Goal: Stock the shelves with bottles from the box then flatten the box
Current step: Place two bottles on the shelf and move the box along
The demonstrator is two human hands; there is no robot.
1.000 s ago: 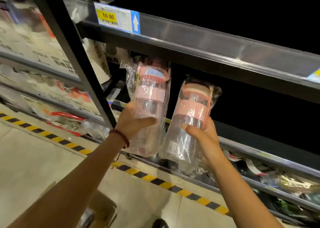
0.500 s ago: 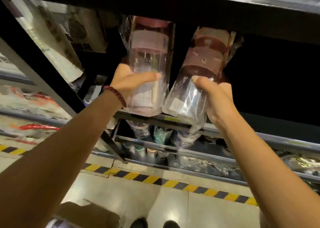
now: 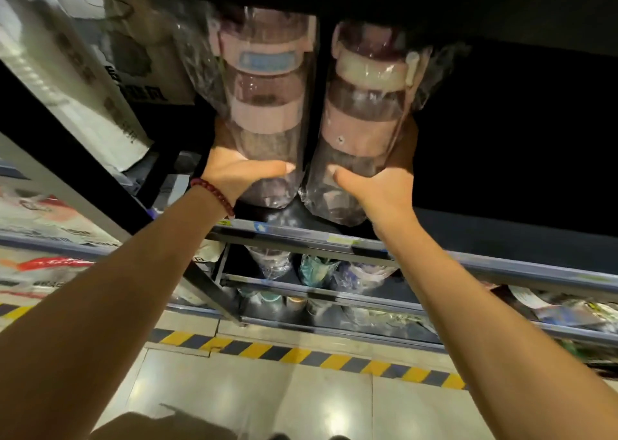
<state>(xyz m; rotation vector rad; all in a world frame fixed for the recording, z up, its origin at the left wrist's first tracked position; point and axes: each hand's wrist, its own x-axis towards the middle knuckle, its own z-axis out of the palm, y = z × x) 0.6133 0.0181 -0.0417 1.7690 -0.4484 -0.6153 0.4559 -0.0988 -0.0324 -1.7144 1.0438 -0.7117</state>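
Two clear bottles with pink lids, each in a plastic sleeve, stand side by side inside a dark shelf bay. My left hand (image 3: pixel 239 173) grips the left bottle (image 3: pixel 264 105) low on its body, thumb across the front. My right hand (image 3: pixel 378 185) grips the right bottle (image 3: pixel 363 121) the same way. Both bottle bases sit just above the shelf's front rail (image 3: pixel 301 235); whether they touch the shelf board is hidden. The cardboard box (image 3: pixel 160 428) shows only as a brown corner at the bottom edge.
A black upright post (image 3: pixel 110 185) slants left of the bay, with printed cartons (image 3: pixel 83 81) beyond it. More wrapped bottles (image 3: pixel 317 269) fill the lower shelves. A yellow-black striped line (image 3: pixel 301 356) runs along the shiny floor below.
Both hands have pushed the two bottles further up and into the shelf bay, and the bottles now stand more upright and closer together. My view has tipped downward.
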